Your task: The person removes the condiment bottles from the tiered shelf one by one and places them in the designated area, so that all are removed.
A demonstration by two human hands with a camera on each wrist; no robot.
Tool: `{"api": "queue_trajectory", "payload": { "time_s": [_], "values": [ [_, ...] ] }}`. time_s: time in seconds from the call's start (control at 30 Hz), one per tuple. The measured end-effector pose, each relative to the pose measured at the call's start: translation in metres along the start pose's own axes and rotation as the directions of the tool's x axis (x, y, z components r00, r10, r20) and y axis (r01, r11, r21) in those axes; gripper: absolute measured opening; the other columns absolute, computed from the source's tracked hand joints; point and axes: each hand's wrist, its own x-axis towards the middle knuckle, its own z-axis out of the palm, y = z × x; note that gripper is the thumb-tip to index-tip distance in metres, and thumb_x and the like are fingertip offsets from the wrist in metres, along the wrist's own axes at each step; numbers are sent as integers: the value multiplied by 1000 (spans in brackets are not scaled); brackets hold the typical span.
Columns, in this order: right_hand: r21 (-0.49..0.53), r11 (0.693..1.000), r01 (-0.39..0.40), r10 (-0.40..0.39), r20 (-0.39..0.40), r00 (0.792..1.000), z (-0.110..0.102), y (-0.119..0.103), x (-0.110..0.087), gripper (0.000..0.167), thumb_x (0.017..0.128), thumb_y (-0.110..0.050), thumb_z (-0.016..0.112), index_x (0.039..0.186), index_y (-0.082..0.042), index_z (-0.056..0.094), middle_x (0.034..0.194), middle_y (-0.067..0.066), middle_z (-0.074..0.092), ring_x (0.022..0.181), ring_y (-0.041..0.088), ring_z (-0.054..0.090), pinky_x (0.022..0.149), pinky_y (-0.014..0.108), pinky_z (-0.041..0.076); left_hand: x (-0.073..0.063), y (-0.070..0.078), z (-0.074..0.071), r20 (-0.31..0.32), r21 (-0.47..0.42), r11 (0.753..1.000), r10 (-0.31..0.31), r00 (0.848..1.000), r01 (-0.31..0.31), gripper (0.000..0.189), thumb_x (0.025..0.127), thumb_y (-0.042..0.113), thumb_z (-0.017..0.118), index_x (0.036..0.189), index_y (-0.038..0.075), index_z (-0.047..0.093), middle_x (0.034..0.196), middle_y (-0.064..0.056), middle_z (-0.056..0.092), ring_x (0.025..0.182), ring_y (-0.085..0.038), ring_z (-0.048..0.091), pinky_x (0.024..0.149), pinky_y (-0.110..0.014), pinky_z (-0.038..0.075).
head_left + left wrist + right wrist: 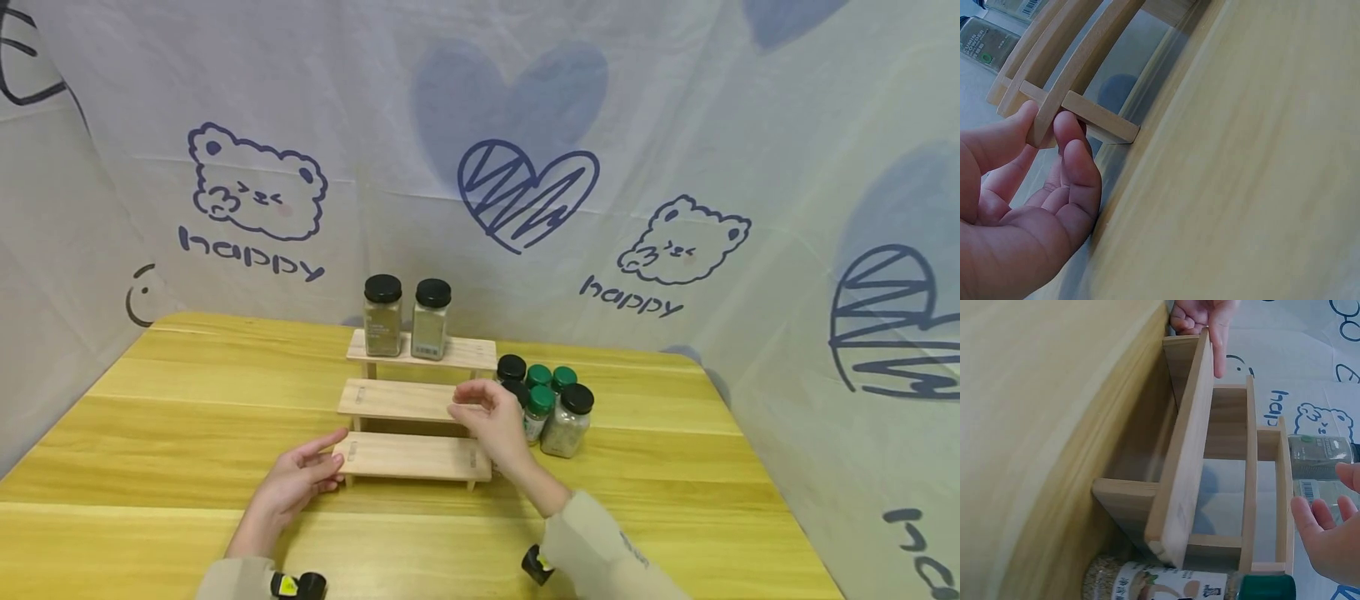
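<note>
A three-step wooden rack point(412, 456) stands on the table. My left hand point(294, 482) grips the left end of its lowest step, thumb on top and fingertips underneath, as the left wrist view point(1054, 212) shows. Over the right part of the middle step hovers my right hand point(495, 423), fingers loosely bent with nothing between them. Two square glass spice jars with black lids, one brown-filled point(383, 323) and one paler point(430, 327), stand on the top step, towards its left.
Right of the rack, several spice jars stand close together, some green-lidded point(537, 414), others black-lidded, such as the large jar point(567, 427). My right forearm partly covers this side. A printed cloth point(390, 125) hangs behind the wooden table point(187, 417).
</note>
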Motion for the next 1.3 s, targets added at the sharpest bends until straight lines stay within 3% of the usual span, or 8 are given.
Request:
{"api": "queue_trajectory", "payload": {
  "time_s": [0.3, 0.57, 0.77, 0.97, 1.3],
  "values": [
    [-50, 998, 49, -50, -20, 999, 7, 17, 25, 20, 77, 6, 65, 94, 11, 57, 94, 22, 58, 91, 37, 56, 73, 29, 50, -1, 0, 0, 10, 7, 1000, 10, 1000, -10, 51, 86, 6, 58, 131, -5, 36, 83, -3, 57, 71, -13, 57, 66, -24, 49],
    [-50, 995, 89, -92, -70, 993, 10, 11, 50, 25, 75, 7, 66, 97, 14, 55, 97, 28, 57, 90, 36, 56, 75, 29, 50, -1, 2, -1, 32, 11, 1000, 22, 999, -22, 53, 87, 5, 57, 132, -6, 31, 83, -3, 57, 70, -12, 57, 65, -22, 49],
    [-37, 999, 36, -40, -96, 995, 13, 5, 65, 29, 76, 2, 68, 101, 8, 54, 100, 25, 55, 91, 31, 56, 75, 28, 49, -1, 3, -2, 48, 12, 1000, 24, 999, -25, 53, 88, 4, 55, 133, -7, 28, 84, -3, 57, 70, -12, 57, 65, -22, 49],
    [-21, 999, -41, 38, -118, 992, 17, -2, 78, 44, 77, -3, 69, 115, 4, 48, 105, 19, 53, 97, 29, 52, 79, 29, 48, -1, 2, -3, 52, 9, 1000, 27, 998, -27, 53, 88, 4, 54, 133, -7, 28, 83, -3, 57, 70, -12, 56, 64, -22, 49],
    [-81, 995, -50, 41, -108, 993, 18, 3, 89, 59, 77, -6, 70, 128, 0, 41, 119, 19, 48, 107, 27, 48, 87, 31, 44, -2, 1, -2, 54, 5, 999, 32, 998, -32, 53, 88, 5, 55, 132, -8, 29, 83, -3, 57, 70, -12, 57, 64, -22, 49]
  ]
}}
